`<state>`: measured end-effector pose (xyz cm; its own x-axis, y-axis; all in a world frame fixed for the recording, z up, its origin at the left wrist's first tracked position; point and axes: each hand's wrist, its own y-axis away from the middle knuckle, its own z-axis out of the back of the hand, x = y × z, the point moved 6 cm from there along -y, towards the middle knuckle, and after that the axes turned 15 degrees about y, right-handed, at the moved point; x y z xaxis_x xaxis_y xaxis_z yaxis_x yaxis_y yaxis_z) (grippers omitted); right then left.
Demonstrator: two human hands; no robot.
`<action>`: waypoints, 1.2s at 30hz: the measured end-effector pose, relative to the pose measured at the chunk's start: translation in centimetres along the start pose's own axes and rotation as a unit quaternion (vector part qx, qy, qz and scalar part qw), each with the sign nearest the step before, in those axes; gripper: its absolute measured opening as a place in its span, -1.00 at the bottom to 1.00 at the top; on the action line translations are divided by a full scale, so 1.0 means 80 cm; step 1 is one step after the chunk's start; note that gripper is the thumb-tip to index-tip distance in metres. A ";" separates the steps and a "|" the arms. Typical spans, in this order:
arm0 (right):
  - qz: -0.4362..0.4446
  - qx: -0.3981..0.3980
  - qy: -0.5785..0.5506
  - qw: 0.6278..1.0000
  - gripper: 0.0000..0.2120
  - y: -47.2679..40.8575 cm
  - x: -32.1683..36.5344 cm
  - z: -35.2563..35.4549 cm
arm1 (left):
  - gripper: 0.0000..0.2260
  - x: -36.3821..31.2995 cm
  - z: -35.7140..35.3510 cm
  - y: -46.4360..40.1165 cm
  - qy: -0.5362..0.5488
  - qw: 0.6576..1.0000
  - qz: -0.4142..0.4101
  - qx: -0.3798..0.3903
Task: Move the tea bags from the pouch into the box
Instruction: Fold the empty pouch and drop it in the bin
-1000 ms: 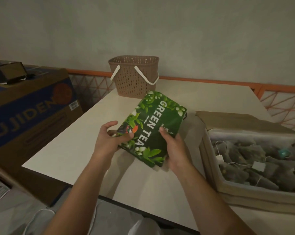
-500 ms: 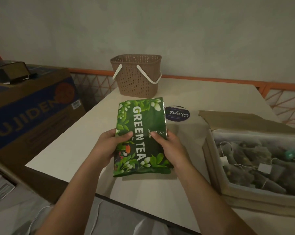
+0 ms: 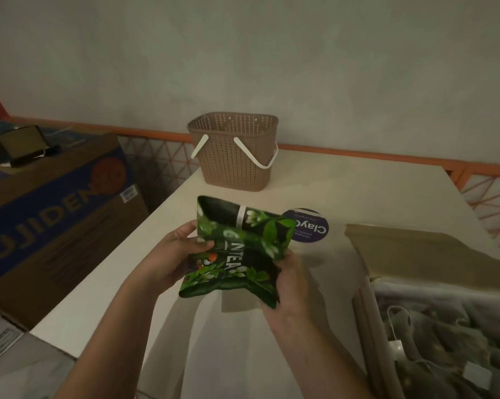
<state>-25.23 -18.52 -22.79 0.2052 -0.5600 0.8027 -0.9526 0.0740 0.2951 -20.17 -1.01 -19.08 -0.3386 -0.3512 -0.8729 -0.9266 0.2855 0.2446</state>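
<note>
I hold a green tea pouch [image 3: 237,251] above the white table [image 3: 358,197], between both hands. It is crumpled and folded across its middle, with its upper part bent back. My left hand [image 3: 171,257] grips its left edge, thumb on the front. My right hand [image 3: 289,286] grips its lower right side. At the right stands an open cardboard box [image 3: 361,312] lined with plastic, holding several dark pyramid tea bags [image 3: 450,341] with strings and white tags.
A brown perforated basket [image 3: 234,151] with white handles stands at the table's far edge. A round dark blue sticker [image 3: 309,228] lies on the table behind the pouch. A large cardboard carton [image 3: 50,203] with blue print sits left of the table.
The pouch was flat and upright in both hands half a second ago; now it is squeezed and folded across its middle, with both hands pressed in from the sides.
</note>
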 end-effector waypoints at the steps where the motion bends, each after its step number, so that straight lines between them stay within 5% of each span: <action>1: -0.001 -0.008 -0.001 1.000 -0.75 -0.001 0.002 -0.003 | -0.64 -0.006 -0.002 0.000 -0.002 1.000 0.002 0.011; 4: -0.011 -0.016 -0.015 1.000 -0.56 0.001 0.011 -0.013 | -0.77 -0.027 -0.014 0.007 -0.039 0.999 -0.008 0.010; 7: -0.056 0.005 -0.018 0.998 -0.81 0.004 0.039 -0.028 | -0.63 -0.055 -0.022 0.017 -0.074 0.995 -0.035 -0.048; 10: -0.080 0.006 0.036 0.996 -0.64 0.008 0.084 -0.031 | -0.60 -0.077 -0.037 0.026 -0.042 0.996 -0.013 -0.083; 14: 0.031 -0.018 0.136 0.990 -0.91 0.030 0.173 -0.028 | -0.69 -0.093 -0.075 0.041 0.033 0.992 0.075 -0.095; 16: 0.079 -0.011 0.206 0.975 -0.74 0.044 0.214 -0.020 | -0.77 -0.100 -0.101 0.050 0.063 0.988 0.113 -0.084; 21: 0.129 0.039 0.300 0.944 -0.68 0.075 0.279 -0.006 | -0.50 -0.102 -0.183 0.080 -0.045 0.982 0.185 0.008; 25: 0.092 0.042 0.327 0.939 -0.69 0.096 0.308 0.008 | -0.38 -0.103 -0.210 0.074 -0.027 0.992 0.118 -0.024; 29: -0.017 0.008 0.245 0.969 -0.67 0.101 0.307 0.022 | -0.55 -0.108 -0.221 0.064 0.018 0.991 -0.013 -0.135; 33: 0.037 0.034 0.172 0.984 -0.48 0.112 0.298 0.011 | -0.54 -0.096 -0.244 0.044 0.076 0.977 -0.077 -0.181; 36: 0.066 -0.038 0.153 0.985 -0.51 0.110 0.284 0.013 | -0.46 -0.074 -0.267 0.030 0.061 0.978 -0.059 -0.188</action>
<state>-29.21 -31.42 -2.49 0.1500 -0.2682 0.9516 -0.9583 0.1974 0.2066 -23.90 -17.27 -4.30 -0.2220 -0.4729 -0.8527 -0.9470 -0.1037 0.3040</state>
